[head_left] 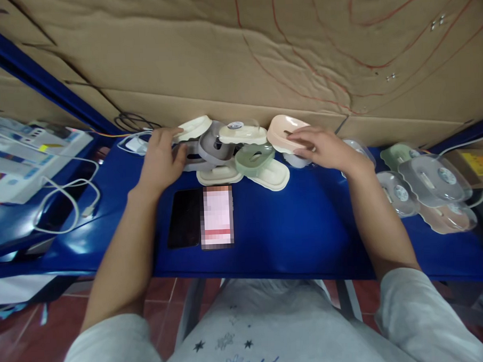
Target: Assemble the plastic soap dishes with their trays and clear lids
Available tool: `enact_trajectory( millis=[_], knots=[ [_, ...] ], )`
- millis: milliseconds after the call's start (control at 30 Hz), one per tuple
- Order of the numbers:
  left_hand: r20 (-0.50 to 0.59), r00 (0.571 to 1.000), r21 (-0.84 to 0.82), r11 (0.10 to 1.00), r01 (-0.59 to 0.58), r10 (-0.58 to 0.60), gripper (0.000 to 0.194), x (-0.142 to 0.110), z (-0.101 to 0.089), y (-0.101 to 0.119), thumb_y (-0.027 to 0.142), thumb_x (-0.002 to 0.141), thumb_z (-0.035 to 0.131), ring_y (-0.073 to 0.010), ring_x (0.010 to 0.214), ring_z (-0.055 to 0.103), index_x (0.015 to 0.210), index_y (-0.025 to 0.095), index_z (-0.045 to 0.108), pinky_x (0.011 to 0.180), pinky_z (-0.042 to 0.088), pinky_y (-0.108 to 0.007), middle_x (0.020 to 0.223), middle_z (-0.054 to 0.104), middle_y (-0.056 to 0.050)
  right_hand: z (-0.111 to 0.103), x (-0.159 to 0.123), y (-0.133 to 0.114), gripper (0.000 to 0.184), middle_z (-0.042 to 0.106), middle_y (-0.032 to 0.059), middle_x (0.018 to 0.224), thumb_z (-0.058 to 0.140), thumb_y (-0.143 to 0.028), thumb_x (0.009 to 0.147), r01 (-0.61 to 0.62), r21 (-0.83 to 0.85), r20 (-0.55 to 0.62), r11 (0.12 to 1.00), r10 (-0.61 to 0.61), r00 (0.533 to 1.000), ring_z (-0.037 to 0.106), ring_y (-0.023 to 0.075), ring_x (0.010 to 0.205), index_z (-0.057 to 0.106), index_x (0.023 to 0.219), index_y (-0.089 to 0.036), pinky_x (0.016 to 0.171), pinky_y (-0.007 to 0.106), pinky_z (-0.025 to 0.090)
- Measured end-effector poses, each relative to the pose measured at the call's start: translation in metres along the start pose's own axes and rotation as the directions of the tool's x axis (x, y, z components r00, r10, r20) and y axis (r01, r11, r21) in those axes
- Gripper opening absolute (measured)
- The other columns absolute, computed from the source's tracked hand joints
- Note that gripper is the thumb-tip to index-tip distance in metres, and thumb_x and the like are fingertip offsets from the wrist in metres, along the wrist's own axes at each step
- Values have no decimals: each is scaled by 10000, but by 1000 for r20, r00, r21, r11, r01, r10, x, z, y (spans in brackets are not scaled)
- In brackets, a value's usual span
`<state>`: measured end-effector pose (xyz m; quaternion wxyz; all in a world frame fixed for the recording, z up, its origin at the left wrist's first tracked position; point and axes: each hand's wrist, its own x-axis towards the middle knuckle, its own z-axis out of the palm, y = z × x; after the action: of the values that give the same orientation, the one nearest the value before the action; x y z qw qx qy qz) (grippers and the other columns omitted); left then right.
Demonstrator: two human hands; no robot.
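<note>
Soap dishes in several colours lie in a pile at the back of the blue table. My left hand (160, 158) is curled at the pile's left end, its fingertips on a tilted cream soap dish (195, 128). Its thumb is beside a grey soap dish (216, 146). On the right, my right hand (322, 145) grips a peach soap dish (285, 128), with fingers inside and the thumb below the rim. Between the hands are a cream dish with a clear lid (242, 133), a green dish (255, 158) and cream pieces (271, 174) beneath.
A black phone (184, 218) and a lit phone (217, 217) lie in front of the pile. Lidded soap dishes (433, 180) are stacked at right. A power strip (38, 163) and white cable (72, 207) are at left. Cardboard (204, 60) stands behind the blue table (292, 232).
</note>
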<state>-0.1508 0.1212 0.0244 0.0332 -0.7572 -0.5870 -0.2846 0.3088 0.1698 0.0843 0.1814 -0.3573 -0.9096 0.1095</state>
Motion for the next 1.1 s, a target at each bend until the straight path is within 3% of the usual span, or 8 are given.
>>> enact_trajectory(
  millis=[133,400,567,733,833,933,1033,1100],
  knots=[
    [0,1000,-10,1000,-10,10,665,-2,1,3,649,1138,359,-306,1436,509,1472,99,526,1266,438,-577,1478,572,-174,-4,3,-16,425,768,112,1399,547,-304,1053,-9,-48,-90,999,4,996,734,374,1265,715,1436,-229,1103,591,555],
    [1,1000,-26,1000,2,-1,697,-4,1,11,698,1123,316,-294,1486,479,1504,149,512,1283,410,-535,1514,544,-139,-3,7,-12,442,739,97,1431,477,-447,1105,-78,-90,-212,993,58,976,663,400,1349,668,1482,-316,1148,646,486],
    [-1,1000,-26,1000,6,-6,874,-4,1,10,827,1073,247,-287,1491,465,1533,127,497,1298,390,-523,1545,529,-136,-3,5,-6,437,756,110,1397,511,-413,1078,-63,-74,-141,995,52,989,693,387,1284,696,1453,-285,1095,610,537],
    [25,1000,-48,999,15,-14,839,-4,1,10,795,1082,257,-261,1507,453,1551,138,482,1297,375,-495,1557,514,-90,2,4,-9,496,737,129,1436,616,-405,1013,-50,-35,-21,998,50,999,691,422,1286,687,1476,-240,1081,647,540],
    [33,999,-53,998,26,-24,831,-4,-2,12,786,1077,282,-277,1519,455,1555,139,489,1299,376,-516,1579,507,-99,-2,3,-14,499,714,126,1475,649,-438,1013,-49,-15,-24,999,49,999,671,423,1322,682,1477,-260,1122,671,517],
    [9,999,-39,998,44,-43,794,-3,-7,19,763,1077,326,-279,1512,467,1530,135,501,1292,388,-537,1581,520,-110,-19,-4,-12,485,691,98,1515,635,-520,1046,-43,25,-64,999,44,997,639,384,1387,674,1478,-302,1177,620,505],
    [-92,995,-12,1000,26,-27,679,-5,-15,33,667,1117,341,-280,1471,496,1489,133,533,1260,420,-560,1536,552,-133,-33,-25,4,526,698,133,1495,600,-600,1058,-194,-14,-142,981,190,971,679,391,1316,673,1482,-299,1122,592,537],
    [-177,984,-12,1000,0,-2,605,-7,-21,44,605,1144,331,-287,1436,518,1449,140,568,1229,437,-586,1481,587,-147,-31,-45,19,559,711,211,1444,612,-601,1043,-390,-137,-197,910,361,912,697,452,1249,679,1476,-254,1082,662,516]
  ],
)
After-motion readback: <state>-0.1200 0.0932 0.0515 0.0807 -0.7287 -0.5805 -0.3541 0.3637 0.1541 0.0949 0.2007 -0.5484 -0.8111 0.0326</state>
